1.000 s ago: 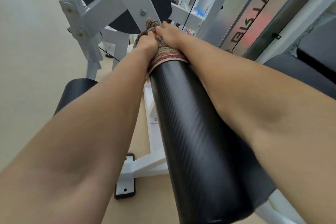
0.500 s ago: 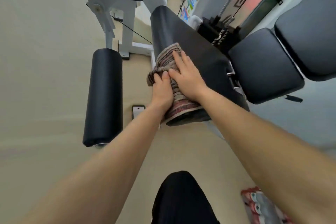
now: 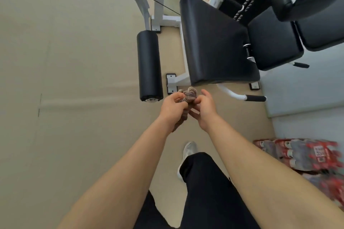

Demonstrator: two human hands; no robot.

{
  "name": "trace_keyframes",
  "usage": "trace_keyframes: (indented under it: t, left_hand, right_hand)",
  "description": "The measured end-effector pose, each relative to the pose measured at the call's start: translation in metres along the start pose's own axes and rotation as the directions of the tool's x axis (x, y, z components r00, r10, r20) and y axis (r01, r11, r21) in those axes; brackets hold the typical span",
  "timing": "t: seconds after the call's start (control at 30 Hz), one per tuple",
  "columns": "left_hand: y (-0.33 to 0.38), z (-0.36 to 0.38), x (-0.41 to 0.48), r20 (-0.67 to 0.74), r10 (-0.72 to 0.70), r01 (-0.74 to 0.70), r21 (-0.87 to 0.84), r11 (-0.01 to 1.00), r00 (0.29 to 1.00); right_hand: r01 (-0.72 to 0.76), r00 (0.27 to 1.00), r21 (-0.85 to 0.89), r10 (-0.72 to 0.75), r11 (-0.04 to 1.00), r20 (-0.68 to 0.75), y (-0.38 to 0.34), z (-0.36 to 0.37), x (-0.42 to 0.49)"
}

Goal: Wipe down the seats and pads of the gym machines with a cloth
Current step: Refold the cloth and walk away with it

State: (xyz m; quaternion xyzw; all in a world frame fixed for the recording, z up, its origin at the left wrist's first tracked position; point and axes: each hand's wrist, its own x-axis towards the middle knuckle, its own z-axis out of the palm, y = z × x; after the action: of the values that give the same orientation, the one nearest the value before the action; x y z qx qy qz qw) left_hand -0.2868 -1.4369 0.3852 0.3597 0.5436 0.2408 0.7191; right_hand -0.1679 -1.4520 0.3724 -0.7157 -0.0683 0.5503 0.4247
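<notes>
cloth (image 3: 188,96): a striped, bunched rag held in mid-air between both hands, clear of every pad and just short of the near end of the large black pad (image 3: 214,42). left hand (image 3: 172,106) grip: fingers curled closed around the lower bulk of the cloth, which trails down past the wrist. right hand (image 3: 204,109) grip: thumb and forefinger pinch the upper bundle; the remaining fingers are spread loose.

governing relation: the large pad lies ahead of and above the hands, its long axis running away from the person. the roller pad (image 3: 149,65) lies ahead and to the left, long axis parallel to the large pad, its near end cap just beside the left hand. the left hand is the nearer to the roller. the seat cushion (image 3: 273,42) sits further right, well apart.

markings: red-labelled bottle packs (image 3: 305,156) on the floor at right are too blurred to read. no legible writing on the white frame (image 3: 158,5).
</notes>
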Motion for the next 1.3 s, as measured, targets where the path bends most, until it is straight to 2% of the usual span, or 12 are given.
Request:
trace_keyframes:
  t: [0.1,0.23,0.37,0.5,0.6,0.73,0.83,0.93,1.03,1.13,1.2,1.3]
  left_hand:
    - [0.017,-0.037,-0.065,0.09,0.003,-0.004,0.014,1.0,0.996]
    - [0.037,-0.081,-0.14,0.13,0.016,-0.008,-0.061,0.998,0.991]
    - [0.061,-0.119,-0.189,0.103,0.014,0.003,-0.162,0.987,0.995]
    - [0.091,-0.152,-0.208,-0.113,-0.032,0.033,0.009,0.999,0.993]
    - [0.108,-0.173,-0.21,-0.267,0.089,-0.049,0.152,0.987,0.959]
    - [0.123,-0.187,-0.197,-0.281,0.104,-0.056,0.172,0.983,0.954]
    - [0.137,-0.2,-0.174,-0.212,0.061,-0.018,0.196,0.98,0.975]
    - [0.154,-0.219,-0.151,-0.235,0.04,0.024,0.264,0.964,0.971]
    - [0.184,-0.242,-0.142,-0.352,0.086,0.096,0.469,0.878,0.932]
    - [0.209,-0.277,-0.132,-0.435,0.233,0.153,0.687,0.71,0.87]
    - [0.223,-0.307,-0.121,-0.433,0.295,0.172,0.762,0.624,0.851]
    - [0.234,-0.358,-0.103,-0.353,0.326,0.132,0.829,0.543,0.877]
  right_hand:
    - [-0.068,0.995,-0.08,0.073,0.995,0.072,-0.003,0.002,-0.055]
    - [-0.132,0.949,-0.174,0.175,0.976,0.264,-0.01,0.011,-0.124]
    - [0.031,0.942,-0.254,0.057,0.967,0.33,-0.022,0.032,-0.169]
    - [0.085,0.918,-0.07,-0.051,0.994,0.394,-0.048,0.061,-0.201]
    - [0.07,0.885,0.039,-0.081,0.997,0.459,-0.075,0.084,-0.215]
    - [0.091,0.822,-0.067,-0.037,0.994,0.568,-0.111,0.113,-0.223]
    - [0.078,0.825,-0.186,0.041,0.979,0.564,-0.134,0.134,-0.212]
    - [0.083,0.824,-0.147,0.015,0.986,0.566,-0.155,0.163,-0.196]
    - [0.106,0.789,-0.055,-0.05,0.993,0.612,-0.177,0.192,-0.181]
    - [0.146,0.777,-0.064,-0.075,0.987,0.625,-0.193,0.224,-0.161]
    - [0.165,0.769,-0.065,-0.087,0.984,0.633,-0.206,0.248,-0.147]
    - [0.175,0.753,-0.083,-0.079,0.981,0.653,-0.222,0.288,-0.127]
